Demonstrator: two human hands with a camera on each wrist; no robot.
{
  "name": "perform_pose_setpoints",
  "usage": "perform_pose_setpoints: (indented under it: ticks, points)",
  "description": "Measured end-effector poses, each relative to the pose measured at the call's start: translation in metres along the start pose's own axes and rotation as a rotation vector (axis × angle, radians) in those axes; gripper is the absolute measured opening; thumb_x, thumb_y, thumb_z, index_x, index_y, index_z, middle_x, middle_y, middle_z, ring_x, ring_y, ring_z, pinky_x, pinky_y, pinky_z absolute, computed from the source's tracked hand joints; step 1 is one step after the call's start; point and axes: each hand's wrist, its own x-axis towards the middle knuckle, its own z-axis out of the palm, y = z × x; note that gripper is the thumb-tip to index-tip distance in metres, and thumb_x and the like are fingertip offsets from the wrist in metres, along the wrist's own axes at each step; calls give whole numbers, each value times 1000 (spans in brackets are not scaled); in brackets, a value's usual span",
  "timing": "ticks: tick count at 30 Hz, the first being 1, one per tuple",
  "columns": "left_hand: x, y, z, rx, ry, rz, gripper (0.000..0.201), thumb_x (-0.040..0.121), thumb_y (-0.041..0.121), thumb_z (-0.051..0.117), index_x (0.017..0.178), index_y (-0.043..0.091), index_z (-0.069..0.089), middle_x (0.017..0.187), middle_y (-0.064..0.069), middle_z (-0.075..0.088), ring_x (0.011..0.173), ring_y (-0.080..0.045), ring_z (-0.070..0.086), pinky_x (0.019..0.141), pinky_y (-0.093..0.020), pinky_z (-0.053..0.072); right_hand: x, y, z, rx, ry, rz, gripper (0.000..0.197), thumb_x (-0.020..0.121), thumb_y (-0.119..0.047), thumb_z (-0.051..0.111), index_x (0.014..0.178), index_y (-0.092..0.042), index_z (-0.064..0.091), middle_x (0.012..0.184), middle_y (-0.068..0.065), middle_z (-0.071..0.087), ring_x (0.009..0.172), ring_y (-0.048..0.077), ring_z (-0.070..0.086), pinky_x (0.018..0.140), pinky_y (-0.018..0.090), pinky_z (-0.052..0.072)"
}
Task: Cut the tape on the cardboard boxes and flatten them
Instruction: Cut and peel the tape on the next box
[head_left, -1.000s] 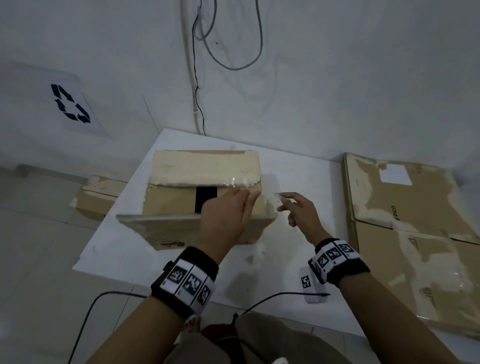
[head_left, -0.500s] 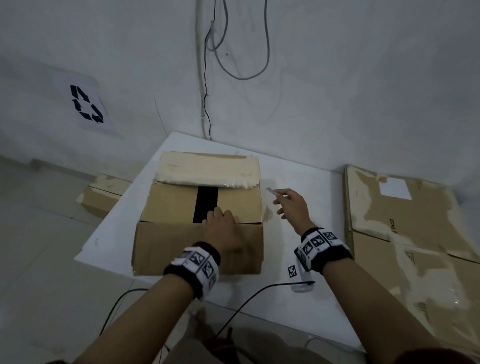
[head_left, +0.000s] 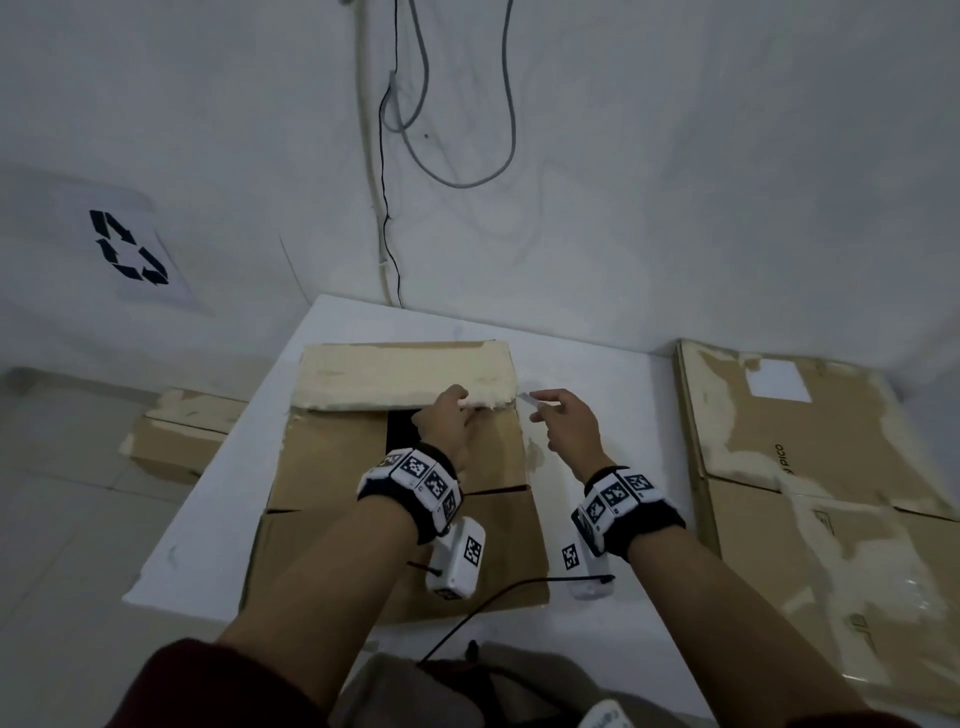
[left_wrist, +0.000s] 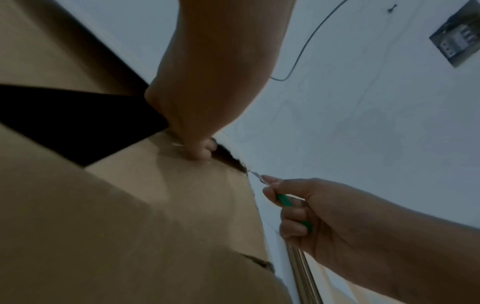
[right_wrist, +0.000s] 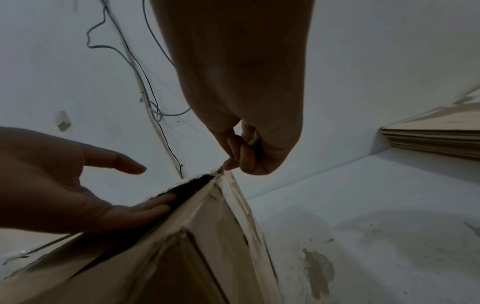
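On the white worktop (head_left: 613, 395) sat a cardboard box (head_left: 395, 488). Our left hand (head_left: 447, 423), fingers straight, pressed its top near the far flap, apparently steadying it, while our right hand (head_left: 566, 426) gripped a green-handled knife (left_wrist: 283, 200), blade at the box's taped corner, likely to cut.

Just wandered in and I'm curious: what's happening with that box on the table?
A person is breaking down a cardboard box on a white table. The left hand rests flat on the box top, fingers at the gap under the far flap. The right hand grips a small green-handled knife, its blade at the box's far right corner. The box is still standing, not flattened. Flattened cardboard lies stacked to the right.
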Motion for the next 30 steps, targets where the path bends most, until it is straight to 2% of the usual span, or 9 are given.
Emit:
perform_pose_setpoints:
  ticks: [2,4,8,12,14,19,24,27,30]
  points:
    - [-1,-2,3,-91,-56,-7,40,90,10,56,127,-2,50,120,-16,62,90,-21,64,60,-23,54,1,1,4,8,6,6,14,96,-20,57,106,-21,67,86,0,69,62,5,52,60,25,42]
    - [4,-4,4,-174,-63,-12,44,91,8,57,132,-1,44,126,-19,58,93,-23,64,66,-27,55,1,1,8,26,3,16,14,96,-21,57,107,-20,67,85,0,68,61,7,52,53,23,41]
    - [14,-4,4,-218,-69,-38,40,93,2,58,129,-7,46,121,-20,55,91,-23,61,66,-27,60,4,1,15,71,0,64,12,97,-22,58,106,-17,64,84,1,67,57,9,49,49,22,39]
    - [20,-6,0,-207,-59,-25,38,92,-5,56,128,-12,44,108,-18,58,80,-22,62,58,-23,59,9,0,19,145,-31,141,11,96,-15,59,88,-10,53,78,5,62,47,11,39,45,23,34]
    - [21,-8,-1,-174,-67,-17,38,93,-7,54,129,-13,44,115,-19,58,77,-21,62,56,-21,58,11,-2,15,166,-57,175,15,96,-10,58,83,-9,51,73,6,58,43,10,34,41,22,31]
    - [27,-14,-3,-115,-99,51,38,93,-7,53,130,-11,44,127,-20,55,89,-22,63,66,-24,59,13,-7,22,191,-95,207,16,96,-3,52,81,-8,50,72,9,56,40,9,30,37,21,27]
    - [24,-4,5,-186,-55,152,41,92,-8,54,131,-8,43,128,-23,54,89,-19,63,68,-23,59,-3,-11,22,96,-191,148,17,93,-14,62,83,-8,50,72,12,56,41,12,30,39,21,26]
    - [21,12,14,-229,-127,207,42,92,-1,58,131,-4,42,123,-21,58,89,-20,66,73,-28,60,-9,7,11,130,-16,131,15,93,-15,59,84,-4,57,75,9,64,43,10,39,41,22,32]
    - [16,30,18,-135,-188,262,40,91,23,64,120,4,46,113,-13,64,91,-27,67,81,-43,59,-2,51,0,113,152,253,19,95,-16,54,102,0,60,84,9,71,52,16,50,51,27,43]
